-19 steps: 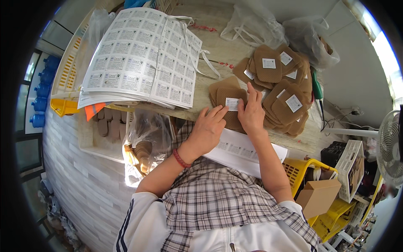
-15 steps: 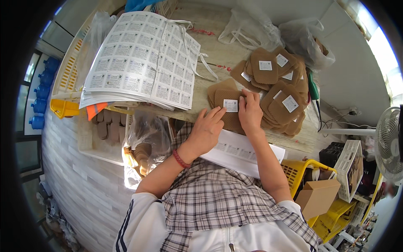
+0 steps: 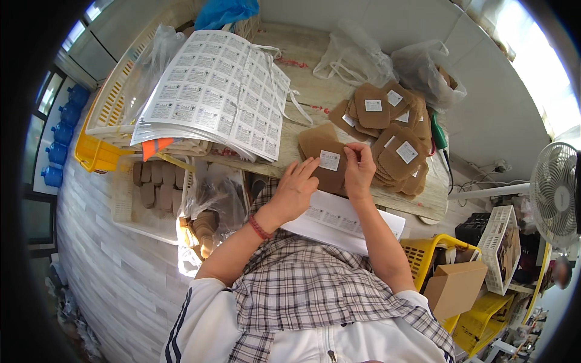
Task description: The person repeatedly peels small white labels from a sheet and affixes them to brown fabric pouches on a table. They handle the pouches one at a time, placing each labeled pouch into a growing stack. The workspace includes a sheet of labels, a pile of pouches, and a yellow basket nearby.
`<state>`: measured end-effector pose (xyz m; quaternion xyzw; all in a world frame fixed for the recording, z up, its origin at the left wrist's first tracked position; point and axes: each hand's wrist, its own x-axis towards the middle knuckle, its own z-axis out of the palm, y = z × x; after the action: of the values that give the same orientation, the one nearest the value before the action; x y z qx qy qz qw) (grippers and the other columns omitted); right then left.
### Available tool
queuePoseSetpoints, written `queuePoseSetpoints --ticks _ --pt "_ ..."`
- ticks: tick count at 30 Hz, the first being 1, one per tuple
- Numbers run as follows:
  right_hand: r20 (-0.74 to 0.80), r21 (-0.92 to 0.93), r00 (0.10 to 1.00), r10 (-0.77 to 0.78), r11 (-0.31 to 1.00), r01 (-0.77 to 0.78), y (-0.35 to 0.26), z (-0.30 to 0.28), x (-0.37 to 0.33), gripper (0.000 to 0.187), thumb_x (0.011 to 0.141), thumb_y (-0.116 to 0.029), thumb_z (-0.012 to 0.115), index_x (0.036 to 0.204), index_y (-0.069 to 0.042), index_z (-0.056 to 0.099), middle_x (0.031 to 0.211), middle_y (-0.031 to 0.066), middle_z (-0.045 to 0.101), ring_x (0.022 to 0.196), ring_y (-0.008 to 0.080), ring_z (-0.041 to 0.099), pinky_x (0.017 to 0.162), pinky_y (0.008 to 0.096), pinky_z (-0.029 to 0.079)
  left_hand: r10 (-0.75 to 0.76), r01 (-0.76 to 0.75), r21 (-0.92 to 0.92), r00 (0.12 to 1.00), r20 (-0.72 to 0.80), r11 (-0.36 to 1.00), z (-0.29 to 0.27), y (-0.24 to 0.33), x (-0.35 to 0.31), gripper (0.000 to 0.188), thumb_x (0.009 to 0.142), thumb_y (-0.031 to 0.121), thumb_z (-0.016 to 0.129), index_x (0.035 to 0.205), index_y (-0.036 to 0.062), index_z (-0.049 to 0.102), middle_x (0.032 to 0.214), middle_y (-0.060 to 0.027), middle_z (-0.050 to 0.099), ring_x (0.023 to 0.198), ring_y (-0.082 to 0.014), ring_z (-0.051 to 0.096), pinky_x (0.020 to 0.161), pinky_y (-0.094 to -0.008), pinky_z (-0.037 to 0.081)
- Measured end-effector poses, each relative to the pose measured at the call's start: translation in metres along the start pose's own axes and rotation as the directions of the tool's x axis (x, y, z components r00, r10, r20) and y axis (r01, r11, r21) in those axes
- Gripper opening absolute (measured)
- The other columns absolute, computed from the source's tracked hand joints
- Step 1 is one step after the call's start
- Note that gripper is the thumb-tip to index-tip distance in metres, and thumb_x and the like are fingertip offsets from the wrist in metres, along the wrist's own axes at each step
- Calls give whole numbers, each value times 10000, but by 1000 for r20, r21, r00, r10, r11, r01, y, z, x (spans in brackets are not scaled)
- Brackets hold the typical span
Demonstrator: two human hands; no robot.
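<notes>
A brown rounded textured pad (image 3: 330, 179) with a white printed label (image 3: 329, 160) lies at the table's near edge, on top of other brown pads (image 3: 310, 137). My left hand (image 3: 293, 192) rests with outstretched fingers on the pad's left side, fingertips by the label. At the pad's right edge my right hand (image 3: 361, 170) is closed, thumb and forefinger pinching near the upper corner. A label sheet (image 3: 339, 212) lies across my lap below both hands. To the right are heaped labelled pads (image 3: 387, 154).
A thick stack of label sheets (image 3: 200, 91) covers the table's left, beside a cream basket (image 3: 106, 109). Clear plastic bags (image 3: 357, 54) lie at the back. A green-handled tool (image 3: 438, 133) with a cable sits at the right edge. Yellow crates (image 3: 436, 248) and a fan (image 3: 555, 193) stand right.
My right hand's fingers have drawn together at the pad's right edge; before, they lay more spread along it. My left hand stays on the pad. The whole view has shifted slightly.
</notes>
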<state>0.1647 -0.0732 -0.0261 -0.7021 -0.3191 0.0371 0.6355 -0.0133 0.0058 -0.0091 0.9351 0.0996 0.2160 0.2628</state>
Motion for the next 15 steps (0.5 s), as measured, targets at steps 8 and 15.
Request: queuePoseSetpoints --ticks 8,15 --pt "-236 -37 959 -160 987 155 -25 -56 40 39 985 -68 642 1000 -33 651 872 10 643 784 89 572 714 238 488 49 -50 -14 997 -57 999 -3 -1 -9 55 861 44 595 865 -11 591 1312 -227 567 1219 -401 532 1040 -477 410" --pt "-102 -766 866 -489 594 245 -37 -102 81 348 894 -3 656 1231 -88 629 1124 109 671 1089 291 608 889 408 519 -90 96 -141 995 49 985 -18 4 -16 56 881 63 622 895 10 620 952 -140 604 967 -352 584 828 -429 473"
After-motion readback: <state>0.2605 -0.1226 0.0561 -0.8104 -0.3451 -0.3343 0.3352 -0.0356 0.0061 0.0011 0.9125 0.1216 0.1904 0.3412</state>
